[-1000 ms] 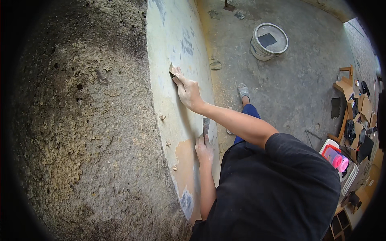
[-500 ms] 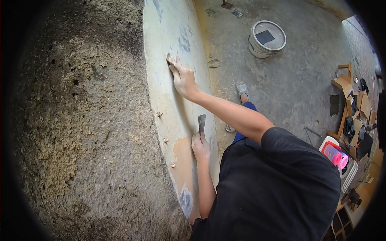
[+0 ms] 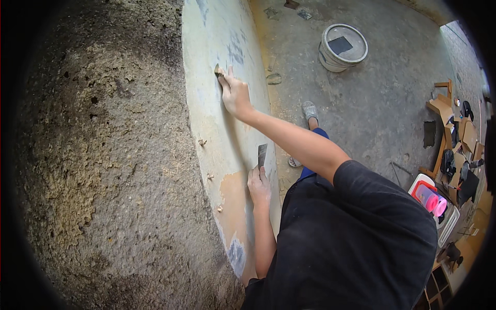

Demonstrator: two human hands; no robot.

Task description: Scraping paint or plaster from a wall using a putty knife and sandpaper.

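My right hand (image 3: pixel 236 97) presses a small folded piece of sandpaper (image 3: pixel 218 71), dark on one side and tan on the other, against the pale plastered wall (image 3: pixel 209 111). Its fingers are closed on the piece, with one finger stretched along the wall. Lower down, my left hand (image 3: pixel 259 185) is wrapped round a putty knife (image 3: pixel 262 156). The grey blade points up and away from me, while the handle is hidden in the fingers. White dust coats both hands. Beside the left wrist, the wall has an orange-tan patch (image 3: pixel 234 192).
Rough stone-like wall (image 3: pixel 124 150) borders the plaster on the left, with small plugs (image 3: pixel 202 143) near the edge. A white lidded bucket (image 3: pixel 330 64) carries a dark square sheet (image 3: pixel 340 45). Scraps (image 3: pixel 274 78) lie on the concrete floor. Cardboard clutter (image 3: pixel 442 109) and pink containers (image 3: pixel 433 201) stand right.
My right hand has shifted slightly on the wall, and the sandpaper is tilted so more of its dark side shows. My left hand keeps the putty knife in nearly the same place.
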